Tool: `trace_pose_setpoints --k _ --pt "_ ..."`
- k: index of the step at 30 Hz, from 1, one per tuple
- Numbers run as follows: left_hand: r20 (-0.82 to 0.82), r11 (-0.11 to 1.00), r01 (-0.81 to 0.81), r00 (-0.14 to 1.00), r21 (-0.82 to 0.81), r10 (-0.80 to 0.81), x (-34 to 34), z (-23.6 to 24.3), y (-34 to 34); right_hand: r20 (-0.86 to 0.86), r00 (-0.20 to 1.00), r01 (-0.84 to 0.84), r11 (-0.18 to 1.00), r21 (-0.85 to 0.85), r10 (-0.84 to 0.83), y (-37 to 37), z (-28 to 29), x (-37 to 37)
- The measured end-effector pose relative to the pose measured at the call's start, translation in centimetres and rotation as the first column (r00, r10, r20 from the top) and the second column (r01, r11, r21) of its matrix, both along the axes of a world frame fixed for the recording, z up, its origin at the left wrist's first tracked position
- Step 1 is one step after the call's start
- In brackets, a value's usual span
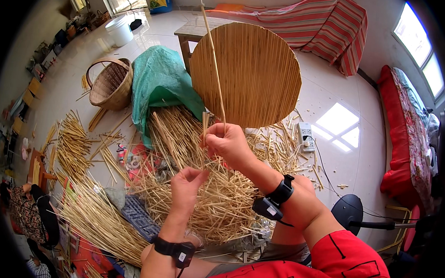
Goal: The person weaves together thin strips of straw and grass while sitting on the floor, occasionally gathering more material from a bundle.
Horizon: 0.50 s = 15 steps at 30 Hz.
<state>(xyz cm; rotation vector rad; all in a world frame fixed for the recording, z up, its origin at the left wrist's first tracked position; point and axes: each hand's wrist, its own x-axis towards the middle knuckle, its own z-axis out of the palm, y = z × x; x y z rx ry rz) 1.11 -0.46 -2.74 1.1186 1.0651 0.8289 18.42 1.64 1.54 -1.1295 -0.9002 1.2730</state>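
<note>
My right hand [225, 141] grips a long pale straw stalk [214, 62] that rises upright and curves at its tip; short straw pieces stand by its fingers. Below and to the left, my left hand [190, 182] is pinched closed, with whatever lies between its fingertips too small to make out. Beneath both hands lies a large heap of cut straw [215, 202]. A green woven sack [158, 75] spills longer stalks at the centre. Behind my right hand stands a round board faced with straw [247, 71], in front of a wooden bench [187, 30].
Wicker basket [109, 88] and white bucket [119, 32] at back left; straw bundles [72, 148] on the left floor. Power strip [307, 137] with cable, black round stand [347, 214] and red-covered bed [398, 164] at right. Another person [26, 213] sits at lower left. Striped-covered furniture [324, 30] at back.
</note>
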Motion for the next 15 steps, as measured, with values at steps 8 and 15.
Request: trace_pose_setpoints --k 8,15 --pt "0.093 0.999 -0.019 0.995 -0.039 0.022 0.1 0.7 -0.1 -0.194 0.981 -0.024 0.996 -0.086 0.007 0.1 -0.3 0.1" --pt "0.0 0.993 -0.081 0.997 0.089 0.081 0.2 0.4 0.0 0.152 0.988 -0.018 0.999 0.045 0.011 -0.2 -0.8 -0.9"
